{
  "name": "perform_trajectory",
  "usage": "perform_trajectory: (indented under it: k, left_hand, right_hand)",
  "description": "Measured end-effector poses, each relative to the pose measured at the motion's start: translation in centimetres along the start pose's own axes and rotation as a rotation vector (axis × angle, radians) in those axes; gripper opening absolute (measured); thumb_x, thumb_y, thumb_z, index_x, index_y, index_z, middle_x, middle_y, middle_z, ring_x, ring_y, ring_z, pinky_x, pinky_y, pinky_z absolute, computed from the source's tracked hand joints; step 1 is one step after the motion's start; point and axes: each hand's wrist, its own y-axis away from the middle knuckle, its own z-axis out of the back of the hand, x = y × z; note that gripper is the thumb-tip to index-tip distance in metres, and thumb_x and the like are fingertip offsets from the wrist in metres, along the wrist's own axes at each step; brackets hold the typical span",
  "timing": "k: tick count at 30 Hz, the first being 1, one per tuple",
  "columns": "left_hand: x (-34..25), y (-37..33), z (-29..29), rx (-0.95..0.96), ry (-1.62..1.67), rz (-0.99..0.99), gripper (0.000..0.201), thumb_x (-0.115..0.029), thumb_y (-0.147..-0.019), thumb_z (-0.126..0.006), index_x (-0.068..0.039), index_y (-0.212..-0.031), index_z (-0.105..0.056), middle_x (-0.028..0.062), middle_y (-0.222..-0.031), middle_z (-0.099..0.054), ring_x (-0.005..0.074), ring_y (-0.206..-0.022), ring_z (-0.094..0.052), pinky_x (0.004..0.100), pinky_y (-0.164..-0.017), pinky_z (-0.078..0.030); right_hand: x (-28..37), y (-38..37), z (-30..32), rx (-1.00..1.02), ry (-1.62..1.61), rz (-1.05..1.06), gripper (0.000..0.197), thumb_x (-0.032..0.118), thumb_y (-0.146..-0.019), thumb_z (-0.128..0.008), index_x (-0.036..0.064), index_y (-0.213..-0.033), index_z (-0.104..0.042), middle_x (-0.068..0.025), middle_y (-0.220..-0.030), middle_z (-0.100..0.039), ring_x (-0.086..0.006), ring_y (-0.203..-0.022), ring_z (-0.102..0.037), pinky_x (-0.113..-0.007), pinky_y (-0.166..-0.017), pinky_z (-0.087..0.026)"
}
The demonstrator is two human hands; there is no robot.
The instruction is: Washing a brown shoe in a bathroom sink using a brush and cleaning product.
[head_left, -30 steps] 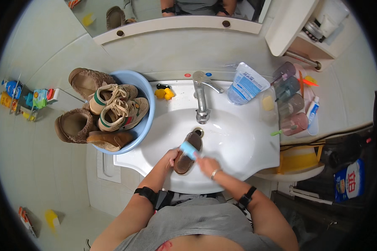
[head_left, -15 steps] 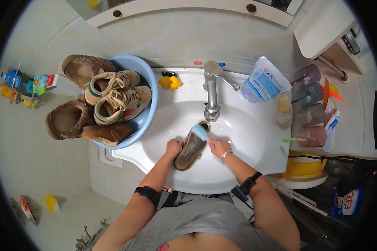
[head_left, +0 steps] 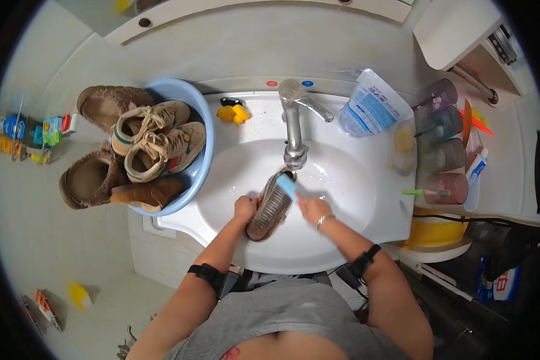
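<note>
The left grip [head_left: 244, 209] holds a shoe [head_left: 267, 215], the right [head_left: 313, 210] a brush [head_left: 286, 186].

You have a brown shoe [head_left: 266, 217] in the white basin [head_left: 348, 204], its ridged sole facing up, one end (toe or heel, hard to tell) pointing away from you, slightly rightward. Your light-blue brush [head_left: 286, 186] slants across that far end, bristles hidden.

Yellow toy ducks [head_left: 238, 114], pink cup [head_left: 453, 188]

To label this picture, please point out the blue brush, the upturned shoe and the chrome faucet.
Blue brush [head_left: 286, 186], head view: upper face.
Upturned shoe [head_left: 268, 210], head view: ribbed sole.
Chrome faucet [head_left: 293, 127], head view: spout.
</note>
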Motion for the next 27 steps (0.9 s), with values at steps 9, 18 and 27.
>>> perform_trajectory:
  k: [9, 18, 27]
  left_hand:
    - [-0.6, 0.0, 0.1, -0.015, 0.009, 0.011, 0.045, -0.04, -0.085, -0.054, 0.002, -0.076, -0.067, 0.0231, -0.078, -0.063, 0.037, -0.078, -0.061, 0.0422, -0.073, -0.047]
    - [0.4, 0.0, -0.4, -0.066, 0.021, -0.023, 0.046, -0.04, -0.086, -0.053, 0.001, -0.071, -0.066, 0.023, -0.074, -0.063, 0.0375, -0.075, -0.061, 0.0433, -0.071, -0.046]
    - [1.7, -0.3, -1.1, -0.15, -0.017, -0.071, 0.048, -0.04, -0.086, -0.053, 0.003, -0.068, -0.064, 0.0238, -0.07, -0.061, 0.0391, -0.072, -0.06, 0.044, -0.069, -0.047]
  right_hand:
    - [0.7, 0.1, 2.9, 0.265, 0.198, 0.115, 0.044, 0.02, -0.089, -0.043, 0.0262, -0.133, -0.043, -0.012, -0.07, -0.064, -0.0276, -0.061, -0.063, -0.041, -0.053, -0.049]
    - [3.1, 1.9, 1.1, 0.242, 0.039, 0.087, 0.043, 0.032, -0.092, -0.04, 0.0292, -0.134, -0.038, -0.0114, -0.068, -0.063, -0.0318, -0.056, -0.059, -0.045, -0.051, -0.047]
    - [5.5, 3.5, 0.9, 0.267, -0.033, 0.293, 0.04, 0.027, -0.091, -0.043, 0.0284, -0.131, -0.043, -0.0113, -0.069, -0.064, -0.0307, -0.061, -0.062, -0.045, -0.053, -0.048]
